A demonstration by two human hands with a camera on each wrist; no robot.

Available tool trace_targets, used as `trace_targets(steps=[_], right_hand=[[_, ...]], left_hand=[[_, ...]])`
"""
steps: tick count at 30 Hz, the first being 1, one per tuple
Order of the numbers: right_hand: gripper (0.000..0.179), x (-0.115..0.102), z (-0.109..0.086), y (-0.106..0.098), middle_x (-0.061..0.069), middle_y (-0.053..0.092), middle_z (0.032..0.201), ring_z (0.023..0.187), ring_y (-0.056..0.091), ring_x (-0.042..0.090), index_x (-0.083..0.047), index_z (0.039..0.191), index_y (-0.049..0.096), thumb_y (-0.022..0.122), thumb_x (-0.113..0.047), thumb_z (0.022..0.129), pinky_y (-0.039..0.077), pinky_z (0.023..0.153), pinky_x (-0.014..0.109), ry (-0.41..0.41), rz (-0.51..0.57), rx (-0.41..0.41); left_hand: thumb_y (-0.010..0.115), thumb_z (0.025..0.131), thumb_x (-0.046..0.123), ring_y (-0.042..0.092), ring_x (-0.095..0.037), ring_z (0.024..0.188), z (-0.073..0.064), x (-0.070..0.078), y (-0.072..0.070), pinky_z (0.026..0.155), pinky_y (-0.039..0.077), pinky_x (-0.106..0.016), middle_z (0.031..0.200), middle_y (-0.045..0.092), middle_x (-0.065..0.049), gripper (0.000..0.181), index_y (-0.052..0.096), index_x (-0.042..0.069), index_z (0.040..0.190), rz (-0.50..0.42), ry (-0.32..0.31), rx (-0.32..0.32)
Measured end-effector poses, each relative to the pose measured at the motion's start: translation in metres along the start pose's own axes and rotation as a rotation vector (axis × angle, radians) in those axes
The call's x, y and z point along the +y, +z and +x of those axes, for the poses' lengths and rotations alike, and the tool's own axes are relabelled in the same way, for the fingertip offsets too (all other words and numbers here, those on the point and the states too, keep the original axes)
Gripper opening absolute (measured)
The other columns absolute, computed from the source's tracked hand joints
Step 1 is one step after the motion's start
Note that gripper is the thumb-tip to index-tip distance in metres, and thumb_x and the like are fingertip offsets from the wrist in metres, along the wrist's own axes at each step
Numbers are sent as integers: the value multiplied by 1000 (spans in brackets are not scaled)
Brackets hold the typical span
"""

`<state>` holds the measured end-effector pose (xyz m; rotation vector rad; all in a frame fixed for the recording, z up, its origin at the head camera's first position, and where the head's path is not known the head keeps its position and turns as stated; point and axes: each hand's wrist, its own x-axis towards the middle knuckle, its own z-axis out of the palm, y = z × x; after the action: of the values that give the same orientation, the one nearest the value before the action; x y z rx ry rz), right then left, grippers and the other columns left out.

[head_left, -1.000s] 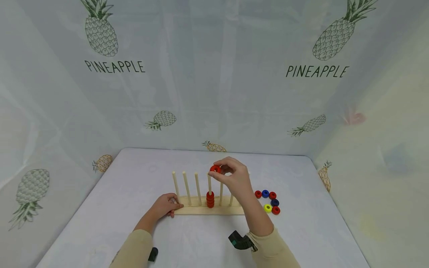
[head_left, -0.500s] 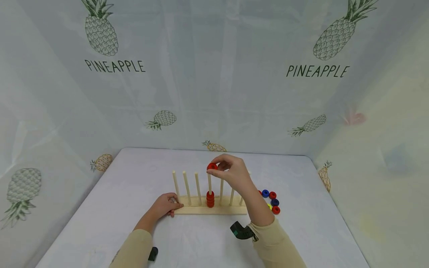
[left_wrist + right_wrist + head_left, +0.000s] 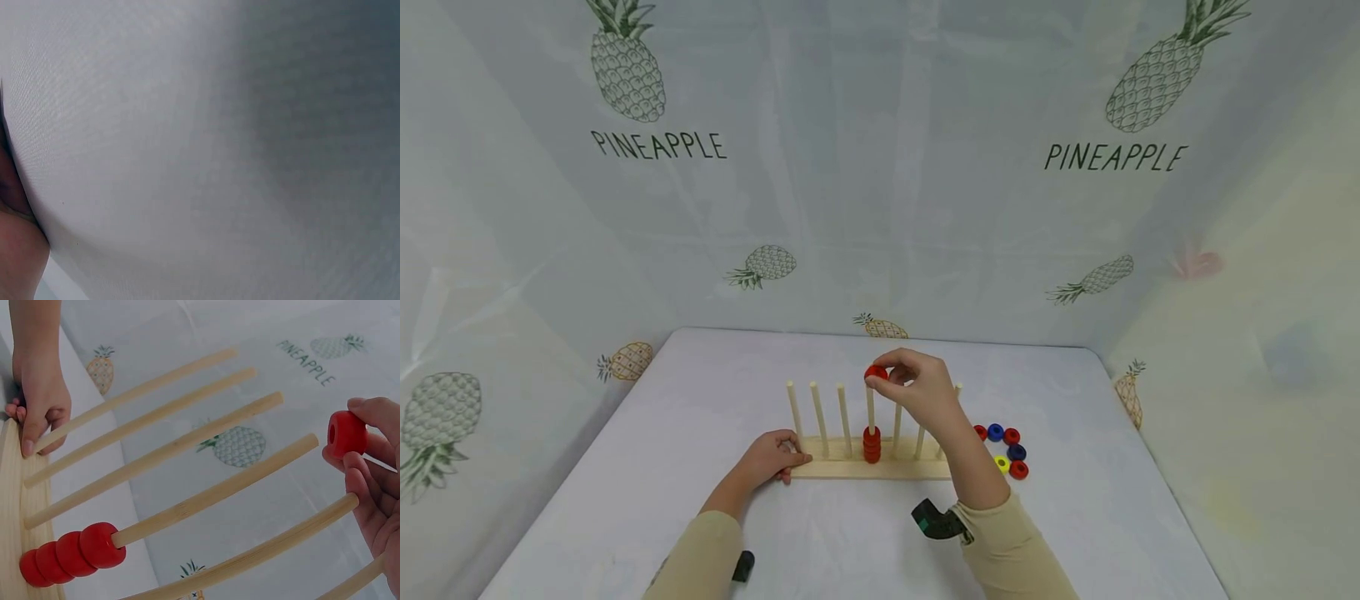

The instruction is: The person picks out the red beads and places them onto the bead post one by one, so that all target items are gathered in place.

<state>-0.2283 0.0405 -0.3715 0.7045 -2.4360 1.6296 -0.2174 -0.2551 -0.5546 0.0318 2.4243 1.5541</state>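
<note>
My right hand (image 3: 927, 398) pinches a red bead (image 3: 347, 435) between thumb and fingers. The bead's hole faces the tip of a wooden peg (image 3: 219, 487), and a small gap parts the two in the right wrist view. Several red beads (image 3: 872, 445) are stacked at the foot of that same peg. At its left end, the wooden base (image 3: 880, 470) of the peg rack is gripped by my left hand (image 3: 769, 457), with the thumb lying on top. Only an edge of the left hand (image 3: 22, 250) shows in the left wrist view.
Bare pegs (image 3: 818, 421) stand on both sides of the stack. Right of the rack lie several loose beads: red ones (image 3: 1018, 470), blue ones (image 3: 996, 432) and a yellow one (image 3: 1002, 463). A white cloth covers the table (image 3: 715, 392), with a pineapple-print curtain behind.
The right hand has carried its red bead slightly left, to the top of the peg with the stack. My left hand has stayed on the base.
</note>
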Motion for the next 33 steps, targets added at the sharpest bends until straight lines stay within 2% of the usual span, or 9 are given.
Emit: trace_targets(steps=[8,14,25,33], right_hand=[[18,4,-1,3,-7,59,72,67,56,12,-13,100,73,79,-20,84,47,59,28,-51,-78,26],[18,4,0,5,-8,59,72,65,54,12,-14,98,73,80,-22,84,46,56,27,-65,-107,13],[19,3,2,6,-8,59,72,63,52,12,-14,95,74,82,-24,81,45,54,25,-74,-169,11],[20,2,3,6,-10,61,76,63,52,11,-15,94,74,83,-25,79,44,54,25,-73,-176,-2]], left_hand=[[78,85,22,57,-15,43,0,2,0,44,41,-24,52,55,-3,24,61,5,89,5,4,-9],[77,86,20,56,-14,43,-2,5,0,43,40,-23,51,55,-2,23,61,4,89,12,13,-5],[77,86,21,56,-14,42,-1,3,0,43,40,-23,52,56,-3,24,61,4,89,-9,14,-10],[78,85,21,55,-13,42,-1,3,1,43,40,-23,52,55,-2,25,60,4,89,-14,-2,-8]])
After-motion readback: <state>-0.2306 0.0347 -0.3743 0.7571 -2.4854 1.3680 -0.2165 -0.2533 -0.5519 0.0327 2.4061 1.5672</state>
